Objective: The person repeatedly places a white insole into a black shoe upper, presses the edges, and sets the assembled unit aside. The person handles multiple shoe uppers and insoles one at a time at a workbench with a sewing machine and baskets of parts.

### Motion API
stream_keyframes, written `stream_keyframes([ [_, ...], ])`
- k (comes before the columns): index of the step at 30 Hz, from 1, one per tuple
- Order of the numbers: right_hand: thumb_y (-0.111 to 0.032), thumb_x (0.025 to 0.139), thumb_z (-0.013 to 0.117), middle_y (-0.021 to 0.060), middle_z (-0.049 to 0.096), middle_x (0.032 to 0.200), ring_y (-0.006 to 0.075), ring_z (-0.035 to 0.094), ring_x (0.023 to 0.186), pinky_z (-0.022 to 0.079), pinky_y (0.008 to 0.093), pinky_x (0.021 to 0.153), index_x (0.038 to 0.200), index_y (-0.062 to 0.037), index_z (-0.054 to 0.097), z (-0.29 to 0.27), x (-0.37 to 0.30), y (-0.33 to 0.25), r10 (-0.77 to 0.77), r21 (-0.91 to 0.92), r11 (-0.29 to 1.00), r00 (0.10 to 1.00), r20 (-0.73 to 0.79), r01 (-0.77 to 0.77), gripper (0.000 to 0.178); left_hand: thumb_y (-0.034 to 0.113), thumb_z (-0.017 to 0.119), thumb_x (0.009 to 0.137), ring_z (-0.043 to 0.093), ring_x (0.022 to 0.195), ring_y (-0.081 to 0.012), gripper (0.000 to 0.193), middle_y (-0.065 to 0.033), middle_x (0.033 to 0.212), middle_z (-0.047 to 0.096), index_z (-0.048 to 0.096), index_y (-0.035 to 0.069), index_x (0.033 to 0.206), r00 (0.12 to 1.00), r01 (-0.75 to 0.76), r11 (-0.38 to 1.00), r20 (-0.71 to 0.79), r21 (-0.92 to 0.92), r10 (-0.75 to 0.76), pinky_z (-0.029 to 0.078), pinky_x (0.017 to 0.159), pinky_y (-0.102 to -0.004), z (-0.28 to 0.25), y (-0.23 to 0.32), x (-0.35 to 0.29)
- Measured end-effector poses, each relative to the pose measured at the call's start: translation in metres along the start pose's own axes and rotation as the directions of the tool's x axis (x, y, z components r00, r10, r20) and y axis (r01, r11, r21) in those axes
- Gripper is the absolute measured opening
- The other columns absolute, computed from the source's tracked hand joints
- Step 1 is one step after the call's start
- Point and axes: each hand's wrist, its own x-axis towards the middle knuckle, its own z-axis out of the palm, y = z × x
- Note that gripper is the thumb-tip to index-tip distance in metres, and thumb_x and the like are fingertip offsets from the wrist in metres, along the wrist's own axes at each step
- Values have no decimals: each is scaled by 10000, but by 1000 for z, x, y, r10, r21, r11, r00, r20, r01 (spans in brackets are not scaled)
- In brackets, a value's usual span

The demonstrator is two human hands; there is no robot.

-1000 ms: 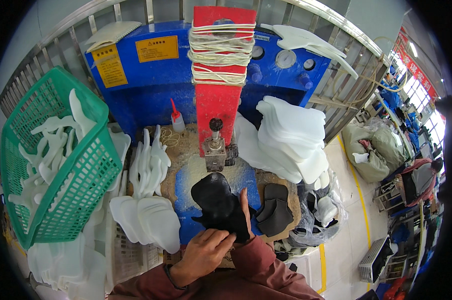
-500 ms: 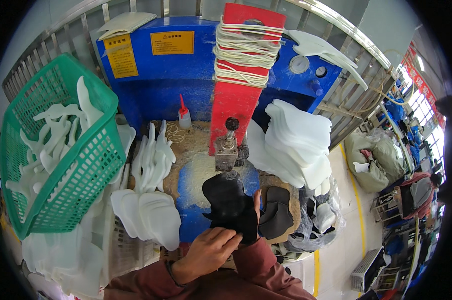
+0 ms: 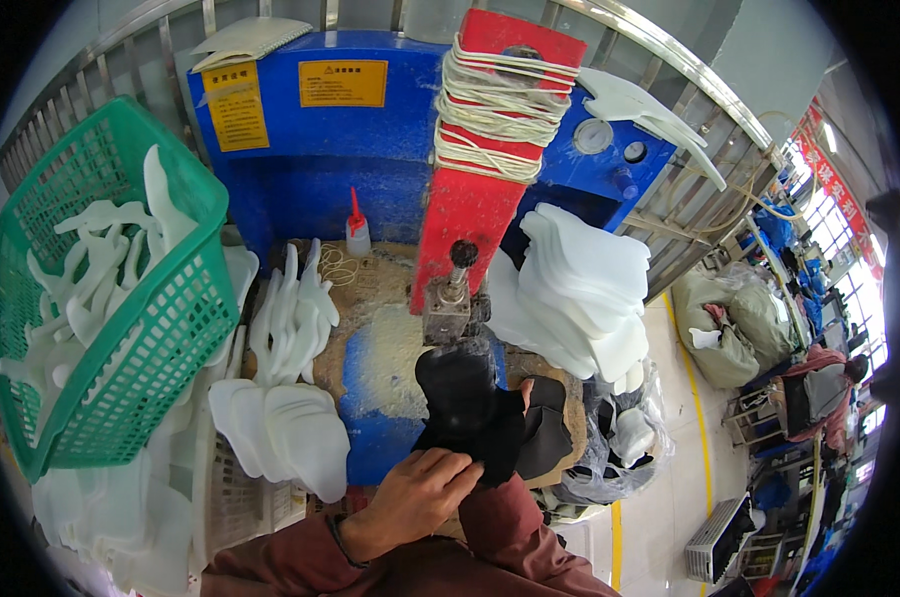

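Observation:
A soft black piece (image 3: 465, 398), like a cut panel of leather or cloth, spans both my hands, its far end directly under the metal head (image 3: 448, 310) of a red machine arm (image 3: 470, 214). My left hand (image 3: 410, 497) pinches its near edge with curled fingers. Most of my right hand (image 3: 527, 389) is hidden behind the piece; fingertips show at its right edge, gripping it from beneath. Close by on the right lie more dark pieces (image 3: 546, 428). Below the head is a blue work surface (image 3: 365, 438) with pale dust.
White flat shapes stand in stacks left (image 3: 296, 428) and right (image 3: 589, 289). A green basket (image 3: 122, 388) of white pieces is at far left. A small bottle (image 3: 359, 237) with a red nozzle stands behind. Right are a plastic bag (image 3: 619, 468) and a distant seated person (image 3: 818, 388).
The black piece has shifted slightly right and its near part has turned or folded, hiding more of the right-hand fingers. The whole view has swung a little.

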Motion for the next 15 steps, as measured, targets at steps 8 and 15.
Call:
stream_keyframes([
  [8,-799,1003,290,185,561,1476,348,557,1327,413,521,1149,1513,-34,485,0,21,0,-23,-37,999,1000,12,23,939,95,717,856,670,973,-267,320,-81,1100,643,705,31,1168,1000,15,999,-5,-39,-15,567,822,-368,1,-5,8],
  [15,-801,1000,300,185,589,1433,346,583,1282,442,511,1120,1488,-32,506,5,14,-14,-88,-48,995,996,3,88,934,63,705,846,671,973,-275,341,-88,1103,644,705,28,1186,1000,-8,999,-21,-43,7,569,823,-371,1,-14,16],
])
